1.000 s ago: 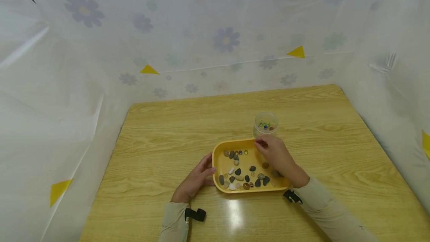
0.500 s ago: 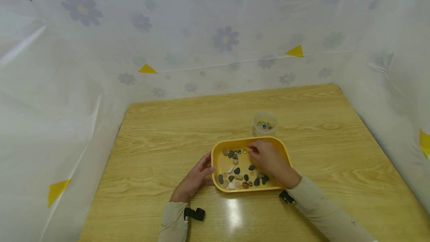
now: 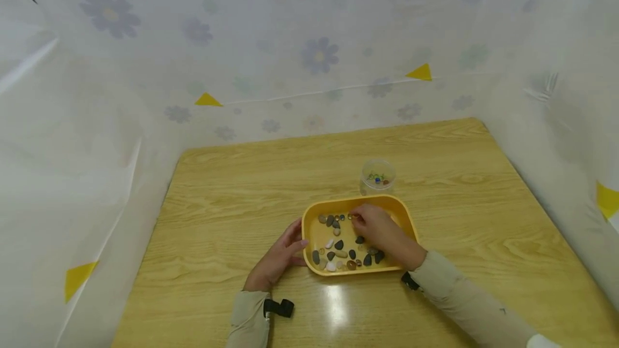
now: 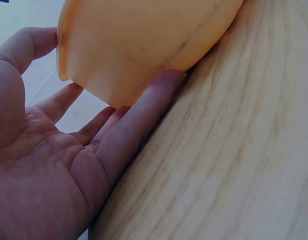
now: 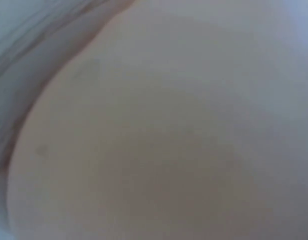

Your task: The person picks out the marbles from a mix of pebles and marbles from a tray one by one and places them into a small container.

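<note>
A yellow plastic tray [image 3: 405, 209] holds several dark, tan and white pebbles [image 3: 339, 245]. Along its far side lie a few small glass beads [image 3: 342, 217]. My left hand [image 3: 278, 259] grips the tray's left end; its thumb [image 4: 41, 42] is at the rim and the other fingers lie along the outer wall, close to the table. Inside the tray, my right hand [image 3: 379, 230] has its fingers curled, with the fingertips right at a yellowish glass bead [image 3: 350, 217]. Whether they pinch it I cannot tell. The right wrist view shows only a blurred pale surface.
Just behind the tray stands a clear round tub [image 3: 377, 189] with green, blue and brown glass pieces inside. The wood-grain table [image 3: 232, 192] is walled by pale flowered sheeting [image 3: 271, 58] at the back and sides.
My right hand has moved from the tray's far rim by the tub down and left into the tray, up to the row of beads. The left hand keeps its grip on the tray.
</note>
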Available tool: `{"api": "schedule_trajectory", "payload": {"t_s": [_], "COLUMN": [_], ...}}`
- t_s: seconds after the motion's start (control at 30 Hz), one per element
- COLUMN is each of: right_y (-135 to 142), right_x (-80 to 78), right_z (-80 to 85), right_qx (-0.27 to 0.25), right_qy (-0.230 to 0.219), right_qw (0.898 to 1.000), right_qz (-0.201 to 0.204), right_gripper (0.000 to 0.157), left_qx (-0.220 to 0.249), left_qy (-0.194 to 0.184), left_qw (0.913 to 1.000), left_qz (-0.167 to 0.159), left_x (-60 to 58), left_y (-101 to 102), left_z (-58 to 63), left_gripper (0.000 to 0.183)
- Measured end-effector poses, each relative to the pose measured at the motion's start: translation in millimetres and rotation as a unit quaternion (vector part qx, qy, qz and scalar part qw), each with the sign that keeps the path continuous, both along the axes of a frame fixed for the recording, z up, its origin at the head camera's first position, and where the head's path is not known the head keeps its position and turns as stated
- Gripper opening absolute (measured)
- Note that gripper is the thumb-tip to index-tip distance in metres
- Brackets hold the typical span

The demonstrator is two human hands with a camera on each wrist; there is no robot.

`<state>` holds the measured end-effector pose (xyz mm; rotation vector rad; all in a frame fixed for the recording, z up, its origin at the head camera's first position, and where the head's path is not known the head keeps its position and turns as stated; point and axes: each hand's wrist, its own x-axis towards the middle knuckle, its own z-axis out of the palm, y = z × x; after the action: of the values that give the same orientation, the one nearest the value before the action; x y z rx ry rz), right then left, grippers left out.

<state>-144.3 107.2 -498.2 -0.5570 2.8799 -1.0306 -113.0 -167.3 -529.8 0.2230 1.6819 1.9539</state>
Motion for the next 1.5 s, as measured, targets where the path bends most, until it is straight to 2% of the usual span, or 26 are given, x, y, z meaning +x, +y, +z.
{"api": "schedule_trajectory", "payload": {"t_s": [0.4, 0.67, 1.13, 1.5], "right_y": [-5.6, -6.9, -6.4, -7.6], "right_x": [-3.3, -4.2, -5.7, -4.3], "right_z": [-5.5, -7.0, -9.9, -8.2], "right_qx": [0.055, 0.053, 0.045, 0.056], "right_qy": [-0.001, -0.008, -0.013, -0.024], "right_qw": [0.998, 0.999, 0.999, 0.998], "right_qz": [0.006, 0.005, 0.002, 0.003], "right_gripper": [0.020, 0.019, 0.003, 0.004], "left_qx": [-0.002, 0.001, 0.023, 0.012], "left_qy": [-0.012, -0.014, -0.007, -0.007], "left_qw": [0.9999, 0.9998, 0.9997, 0.9999], "left_qz": [0.011, 0.012, 0.005, 0.005], "left_x": [0.7, 0.5, 0.6, 0.6], "left_y": [1.4, 2.1, 1.2, 0.8], "left_z": [2.0, 1.9, -1.7, -0.7], "left_gripper": [0.059, 0.060, 0.059, 0.062]}}
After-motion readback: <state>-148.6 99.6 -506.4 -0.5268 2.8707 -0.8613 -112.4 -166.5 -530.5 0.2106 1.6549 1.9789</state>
